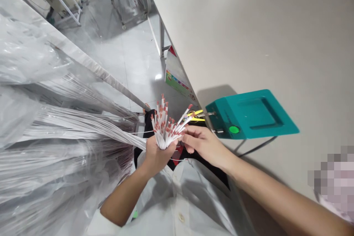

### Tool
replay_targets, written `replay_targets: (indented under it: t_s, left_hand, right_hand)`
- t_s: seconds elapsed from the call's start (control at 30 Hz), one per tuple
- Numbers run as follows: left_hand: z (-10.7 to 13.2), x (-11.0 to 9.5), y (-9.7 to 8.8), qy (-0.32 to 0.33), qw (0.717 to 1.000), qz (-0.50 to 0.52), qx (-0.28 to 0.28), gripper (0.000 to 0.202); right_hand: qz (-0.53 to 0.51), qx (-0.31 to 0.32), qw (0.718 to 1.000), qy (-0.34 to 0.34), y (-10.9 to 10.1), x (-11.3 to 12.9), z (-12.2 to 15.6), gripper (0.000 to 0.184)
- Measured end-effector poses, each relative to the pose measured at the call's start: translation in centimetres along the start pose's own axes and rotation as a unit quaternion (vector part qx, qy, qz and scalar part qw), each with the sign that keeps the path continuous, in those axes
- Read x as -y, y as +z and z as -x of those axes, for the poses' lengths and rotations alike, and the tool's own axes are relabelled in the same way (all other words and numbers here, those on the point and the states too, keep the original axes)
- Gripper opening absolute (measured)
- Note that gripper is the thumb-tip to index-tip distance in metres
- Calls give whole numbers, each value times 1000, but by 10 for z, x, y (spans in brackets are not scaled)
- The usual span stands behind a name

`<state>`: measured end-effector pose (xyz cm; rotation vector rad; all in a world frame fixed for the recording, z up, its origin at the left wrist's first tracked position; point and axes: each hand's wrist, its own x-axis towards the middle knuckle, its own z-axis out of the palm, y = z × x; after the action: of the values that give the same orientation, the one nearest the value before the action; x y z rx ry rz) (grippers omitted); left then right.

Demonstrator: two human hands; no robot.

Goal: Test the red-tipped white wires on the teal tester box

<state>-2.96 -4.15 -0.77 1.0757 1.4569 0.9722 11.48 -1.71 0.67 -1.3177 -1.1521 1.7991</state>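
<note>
My left hand point(158, 156) is wrapped round a thick bundle of white wires point(165, 141), whose reddish, copper-coloured ends fan upward out of the fist. At the bundle's right side, my right hand point(203, 143) has thumb and fingers closed on white wire leaning over that way; its fingertips are partly hidden, so I cannot tell how many strands it pinches. Just beyond it, a yellow-handled clip or plier-like piece point(197, 115) sits at the front of a teal box point(257, 114) with a green button point(234, 129). The box rests on the table edge.
A pale table point(262, 44) spreads to the right. Long white wires point(91, 121) hang on my left beside plastic sheeting point(24, 48) and a rail point(91, 64). A printed carton point(179, 77) stands under the table. A wheeled rack point(124, 3) is farther back. A blurred patch covers something at lower right.
</note>
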Motion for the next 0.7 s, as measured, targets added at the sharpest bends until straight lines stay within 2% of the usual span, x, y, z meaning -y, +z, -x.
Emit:
replay_targets:
  t_s: [0.1, 0.17, 0.2, 0.27, 0.33, 0.37, 0.4, 0.47, 0.53, 0.7]
  left_hand:
    - [1, 7, 2, 11, 1000, -3, 1, 13]
    - [2, 8, 2, 6, 1000, -10, 4, 11]
    - [2, 6, 1, 2, 1000, -13, 2, 9]
    - [2, 0, 0, -13, 1000, -21, -9, 10]
    - [1, -8, -1, -26, 999, -26, -10, 12]
    - [0, -12, -1, -29, 999, -23, -7, 12]
    - [0, -15, -1, -29, 999, -17, -1, 12]
    - [0, -19, -2, -24, 1000, -4, 8, 11]
    - [0, -20, -2, -23, 1000, -3, 12, 10]
    - [2, -19, -1, -41, 999, 10, 7, 15]
  right_hand:
    - [-157, 58, 978, 128, -3, -2, -4, 21]
    - [-184, 65, 969, 155, -4, -3, -5, 23]
    - [-174, 60, 972, 147, -4, -3, -4, 23]
    - [-112, 24, 990, 81, -2, -3, -1, 23]
    - [13, -50, 997, -50, 1, -4, 4, 22]
    - [91, -89, 984, -128, 2, -6, 7, 20]
    - [171, -126, 955, -205, 3, -7, 9, 18]
    - [300, -164, 884, -318, 4, -11, 11, 15]
    - [369, -168, 835, -373, 4, -14, 11, 14]
    - [402, -158, 805, -406, 4, -13, 5, 15]
